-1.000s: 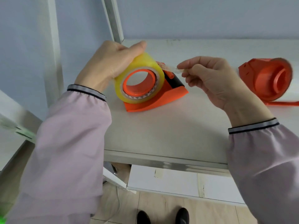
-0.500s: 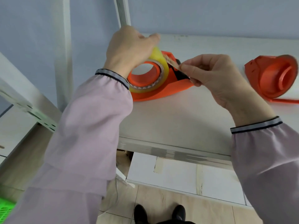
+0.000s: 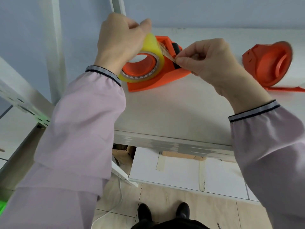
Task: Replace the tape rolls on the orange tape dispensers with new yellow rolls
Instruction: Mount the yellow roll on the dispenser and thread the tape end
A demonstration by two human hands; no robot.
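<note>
— Down at the floor, what shows?

— Two dark shoes (image 3: 162, 212) on pale tiles, and a white cord (image 3: 115, 207) trailing beside them. Above those sits a white box (image 3: 181, 172) with strips of tan tape, tucked under the shelf (image 3: 173, 113).

— And the arms?

— Both wear lilac sleeves (image 3: 79, 129) with striped cuffs, and they reach up over the shelf's front edge.

— Where is the task's thing?

— On the shelf's left part lies an orange dispenser (image 3: 165, 78), flat on its side. A yellow roll (image 3: 153, 52) sits on its hub, the orange core showing through the middle.

— What does the left hand do?

— The left hand (image 3: 120, 42) curls over the top of the roll, fingers bent down round its far edge, thumb out toward the right. It clamps the roll in place.

— The right?

— The right hand (image 3: 209, 61) is just beside the roll, over the dispenser's front end. Thumb and forefinger are pinched tight on the loose end of the tape (image 3: 170, 56), a clear strip drawn taut from the roll toward the black roller (image 3: 175, 48). The other fingers are folded in.

— Anything farther off?

— A second dispenser (image 3: 270, 65), also orange, lies well apart on the right, its hub bare, with a thin orange strip along the shelf below it. Behind stands a white post (image 3: 117, 5) against a pale blue wall (image 3: 214, 12).
</note>
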